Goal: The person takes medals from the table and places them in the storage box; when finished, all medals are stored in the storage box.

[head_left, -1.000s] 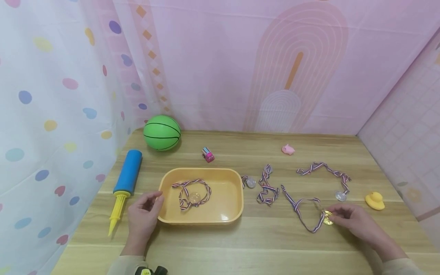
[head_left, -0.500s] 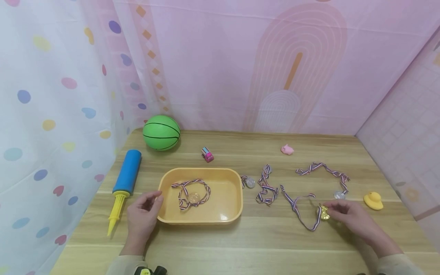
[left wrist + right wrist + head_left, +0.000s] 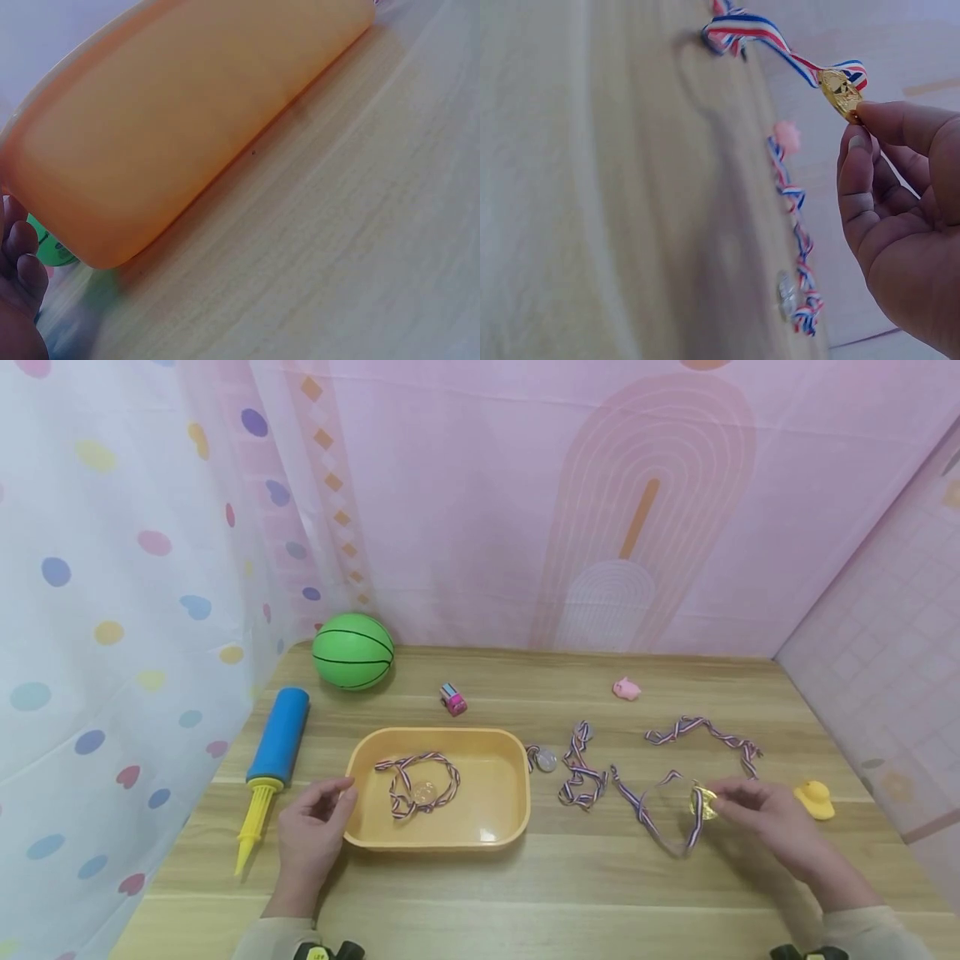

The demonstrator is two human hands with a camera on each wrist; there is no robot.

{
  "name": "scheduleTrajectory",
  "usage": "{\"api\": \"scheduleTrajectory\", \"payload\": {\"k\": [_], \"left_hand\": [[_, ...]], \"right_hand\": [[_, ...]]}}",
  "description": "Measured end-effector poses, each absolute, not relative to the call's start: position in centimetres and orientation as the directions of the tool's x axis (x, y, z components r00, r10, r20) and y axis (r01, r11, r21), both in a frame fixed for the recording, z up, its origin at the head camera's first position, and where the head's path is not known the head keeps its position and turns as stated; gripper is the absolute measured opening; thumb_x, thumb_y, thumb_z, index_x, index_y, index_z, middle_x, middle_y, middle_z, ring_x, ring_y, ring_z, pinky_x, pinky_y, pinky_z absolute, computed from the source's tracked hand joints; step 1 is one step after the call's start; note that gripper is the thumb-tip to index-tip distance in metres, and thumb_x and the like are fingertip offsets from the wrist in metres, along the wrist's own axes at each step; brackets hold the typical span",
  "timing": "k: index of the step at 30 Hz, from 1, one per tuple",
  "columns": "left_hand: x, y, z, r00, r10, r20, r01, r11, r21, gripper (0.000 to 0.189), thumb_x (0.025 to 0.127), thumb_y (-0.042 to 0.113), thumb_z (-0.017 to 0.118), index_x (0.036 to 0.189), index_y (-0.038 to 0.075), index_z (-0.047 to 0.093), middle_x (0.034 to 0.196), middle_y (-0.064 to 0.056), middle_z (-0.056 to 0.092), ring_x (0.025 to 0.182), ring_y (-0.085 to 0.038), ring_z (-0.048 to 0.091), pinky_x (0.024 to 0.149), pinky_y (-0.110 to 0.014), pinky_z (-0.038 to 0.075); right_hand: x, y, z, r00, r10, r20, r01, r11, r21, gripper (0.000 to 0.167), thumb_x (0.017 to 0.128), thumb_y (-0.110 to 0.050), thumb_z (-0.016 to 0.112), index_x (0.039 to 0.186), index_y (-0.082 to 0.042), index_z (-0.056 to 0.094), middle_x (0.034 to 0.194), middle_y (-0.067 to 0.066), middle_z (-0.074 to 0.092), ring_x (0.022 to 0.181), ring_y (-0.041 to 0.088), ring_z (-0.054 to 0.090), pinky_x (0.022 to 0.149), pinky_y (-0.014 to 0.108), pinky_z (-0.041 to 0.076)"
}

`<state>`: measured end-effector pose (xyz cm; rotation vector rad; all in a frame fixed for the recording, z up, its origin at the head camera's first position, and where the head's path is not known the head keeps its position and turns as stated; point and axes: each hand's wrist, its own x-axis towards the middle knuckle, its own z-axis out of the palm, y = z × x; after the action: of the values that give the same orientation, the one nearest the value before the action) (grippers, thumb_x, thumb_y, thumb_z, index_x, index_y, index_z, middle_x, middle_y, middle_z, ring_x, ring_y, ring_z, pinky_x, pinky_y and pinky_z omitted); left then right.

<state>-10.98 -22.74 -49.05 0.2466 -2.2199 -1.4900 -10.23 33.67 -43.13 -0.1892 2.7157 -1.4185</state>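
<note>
My right hand [image 3: 772, 827] pinches the edge of a gold medal [image 3: 840, 94] between thumb and fingers, lifted above the table. Its striped ribbon [image 3: 754, 28] trails to the left. My left hand [image 3: 311, 831] grips the left rim of a yellow plastic basin [image 3: 480, 839] with thumb and fingertips. Inside the basin lies a gold-coloured medal [image 3: 424, 792] with a looped striped ribbon [image 3: 454, 772]. In the left wrist view, curled fingers [image 3: 26, 247] show at the basin's corner. A silver medal [image 3: 787, 296] with a twisted ribbon [image 3: 802, 247] lies behind my right hand.
A silver medal [image 3: 547, 761] and a crumpled ribbon [image 3: 581, 777] lie right of the basin. Behind stand a green ball [image 3: 352, 652], a pink toy car [image 3: 453, 699] and a pink toy pig [image 3: 626, 689]. A blue pump [image 3: 279, 735] lies left; a yellow duck [image 3: 814, 799] sits right.
My right hand has lifted the gold medal off the table and moved it slightly left and away from me; its ribbon rises with it. My left hand and the basin stay put.
</note>
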Motion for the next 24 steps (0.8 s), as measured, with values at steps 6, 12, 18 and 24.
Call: {"api": "scheduleTrajectory", "payload": {"k": [6, 12, 18, 24], "left_hand": [[-11.0, -22.8, -49.1, -0.88, -0.389, 0.271, 0.101, 0.406, 0.908, 0.014, 0.088, 0.016, 0.071, 0.1, 0.008, 0.073, 0.081, 0.0, 0.061, 0.073, -0.012, 0.05, 0.06, -0.014, 0.042], [-10.9, -22.7, -49.0, -0.885, -0.386, 0.261, 0.083, 0.421, 0.903, 0.016, 0.089, 0.019, 0.07, 0.101, 0.009, 0.072, 0.082, -0.001, 0.061, 0.075, -0.013, 0.05, 0.061, -0.014, 0.042], [-11.0, -22.7, -49.1, -0.886, -0.387, 0.255, 0.072, 0.428, 0.901, 0.017, 0.09, 0.02, 0.069, 0.102, 0.009, 0.072, 0.083, -0.002, 0.062, 0.075, -0.013, 0.05, 0.062, -0.013, 0.043], [-11.0, -22.7, -49.0, -0.885, -0.386, 0.259, 0.086, 0.411, 0.908, 0.015, 0.089, 0.017, 0.07, 0.101, 0.008, 0.072, 0.082, -0.002, 0.061, 0.074, -0.013, 0.05, 0.061, -0.014, 0.043]], "right_hand": [[-10.3, 33.0, -41.8, -0.994, -0.109, -0.024, -0.042, 0.566, -0.823, 0.033, 0.095, -0.022, 0.062, 0.118, 0.0, 0.063, 0.107, -0.004, 0.068, 0.097, 0.001, 0.059, 0.08, 0.021, 0.046], [-10.4, 32.0, -40.6, -0.998, -0.067, 0.004, -0.042, 0.576, -0.816, 0.034, 0.094, -0.023, 0.063, 0.117, 0.001, 0.063, 0.106, 0.002, 0.069, 0.094, 0.003, 0.06, 0.079, 0.019, 0.046], [-10.4, 31.0, -39.5, -0.999, -0.037, 0.03, -0.045, 0.569, -0.821, 0.035, 0.093, -0.024, 0.065, 0.116, 0.002, 0.063, 0.104, 0.001, 0.068, 0.093, 0.002, 0.059, 0.079, 0.017, 0.045], [-10.6, 29.9, -38.3, -0.997, -0.035, 0.075, -0.082, 0.554, -0.828, 0.032, 0.092, -0.023, 0.066, 0.113, 0.001, 0.064, 0.103, -0.006, 0.067, 0.095, 0.001, 0.058, 0.078, 0.017, 0.047]]}}
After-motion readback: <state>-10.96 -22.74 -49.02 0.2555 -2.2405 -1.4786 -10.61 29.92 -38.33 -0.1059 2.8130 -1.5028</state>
